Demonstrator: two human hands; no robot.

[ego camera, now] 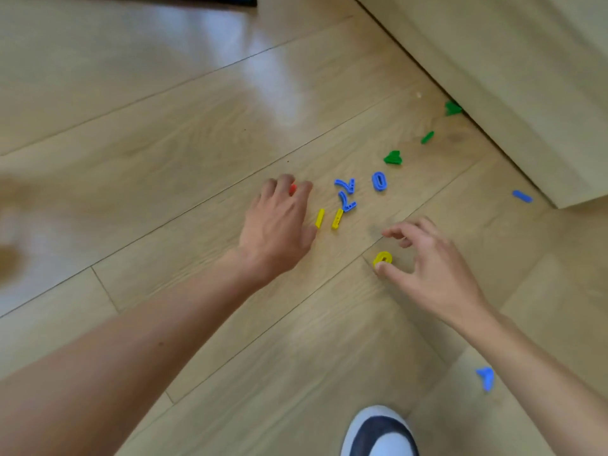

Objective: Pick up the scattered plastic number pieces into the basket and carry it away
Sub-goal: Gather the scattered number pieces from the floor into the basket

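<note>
For two-handed gathering, a red piece [292,189] is pinched in the left hand [279,222], a yellow zero [382,258] touched by the spread right hand [431,258] (basket unseen).

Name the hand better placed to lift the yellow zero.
Right. The right hand has its thumb on the yellow zero; the left hand lies farther off, curled over a red piece.

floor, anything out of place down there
Yes: plastic number pieces lie scattered over the wood floor, one green piece against the cabinet base, a blue one apart near the shoe. No basket is in view.
</note>
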